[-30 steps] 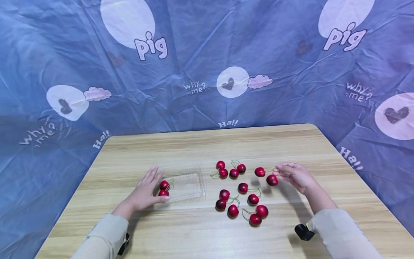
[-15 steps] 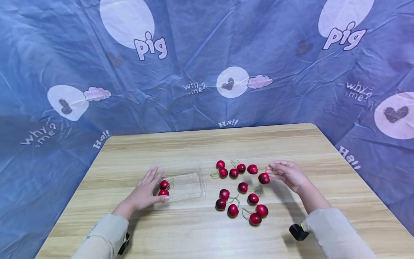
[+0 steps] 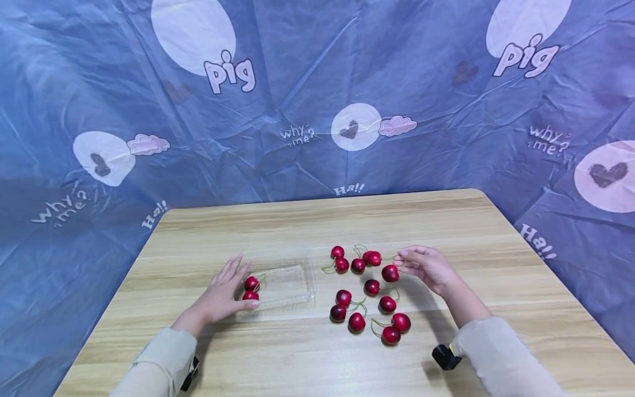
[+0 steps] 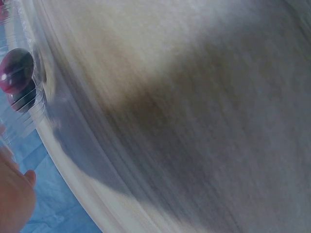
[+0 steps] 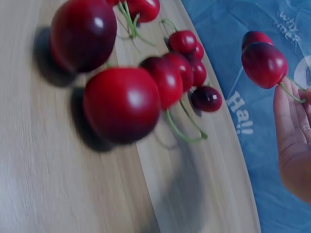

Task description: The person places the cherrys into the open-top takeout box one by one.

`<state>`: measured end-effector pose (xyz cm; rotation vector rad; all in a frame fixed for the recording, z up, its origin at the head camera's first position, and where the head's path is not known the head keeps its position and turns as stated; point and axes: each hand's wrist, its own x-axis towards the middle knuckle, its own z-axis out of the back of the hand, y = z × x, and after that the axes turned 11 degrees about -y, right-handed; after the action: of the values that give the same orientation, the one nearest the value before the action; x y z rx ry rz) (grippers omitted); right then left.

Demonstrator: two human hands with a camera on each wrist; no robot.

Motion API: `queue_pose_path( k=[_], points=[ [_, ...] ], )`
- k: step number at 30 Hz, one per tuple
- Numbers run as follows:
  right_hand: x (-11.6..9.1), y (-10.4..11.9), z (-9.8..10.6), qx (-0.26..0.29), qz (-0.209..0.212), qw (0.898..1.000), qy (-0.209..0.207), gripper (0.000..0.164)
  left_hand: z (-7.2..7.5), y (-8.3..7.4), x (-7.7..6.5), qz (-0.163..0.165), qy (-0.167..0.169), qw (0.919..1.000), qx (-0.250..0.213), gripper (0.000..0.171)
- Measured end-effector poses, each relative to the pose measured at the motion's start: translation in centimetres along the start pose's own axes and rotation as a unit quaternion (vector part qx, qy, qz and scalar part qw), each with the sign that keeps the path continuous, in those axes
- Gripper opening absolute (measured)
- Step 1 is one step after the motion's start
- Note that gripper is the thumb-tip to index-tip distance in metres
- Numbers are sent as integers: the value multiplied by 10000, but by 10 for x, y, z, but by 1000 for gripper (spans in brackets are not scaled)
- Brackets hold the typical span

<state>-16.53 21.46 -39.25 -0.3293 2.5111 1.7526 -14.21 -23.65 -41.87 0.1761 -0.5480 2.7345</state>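
Note:
My right hand [image 3: 428, 270] pinches the green stems of a pair of red cherries [image 3: 390, 273], which hang above the table. In the right wrist view the pair [image 5: 265, 65] dangles from the fingertips. A clear plastic box [image 3: 313, 278] stands left of centre on the table. My left hand [image 3: 218, 298] rests against its left end, fingers spread and thumb along the near side. Inside that end lie two cherries [image 3: 251, 284]. The left wrist view catches a dark cherry [image 4: 17, 70] through the clear wall and part of the left hand [image 4: 14, 194].
Several loose cherries [image 3: 356, 322] with stems, mostly in pairs, lie on the wooden table [image 3: 278, 353] right of the box. One pair [image 3: 358, 266] at the back is partly covered by the held cherries. A blue printed cloth [image 3: 297, 165] hangs behind the table.
My right hand has moved left with the pinched cherries, coming closer to the loose ones and the box. My left hand and the box have stayed in place.

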Motion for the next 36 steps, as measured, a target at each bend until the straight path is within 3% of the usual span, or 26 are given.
queue_pose_path(
  k=[13,24,36],
  points=[
    [8,-15,-33,19,-251,9996,-117,19,-1,0,-1,-34,-75,10000,42,93],
    [10,-24,-59,155,-231,9996,56,24,-2,1,-2,-131,-210,9997,22,93],
    [14,-32,-90,264,-393,9988,-117,18,0,0,-1,-18,-38,10000,-34,92]
  ],
)
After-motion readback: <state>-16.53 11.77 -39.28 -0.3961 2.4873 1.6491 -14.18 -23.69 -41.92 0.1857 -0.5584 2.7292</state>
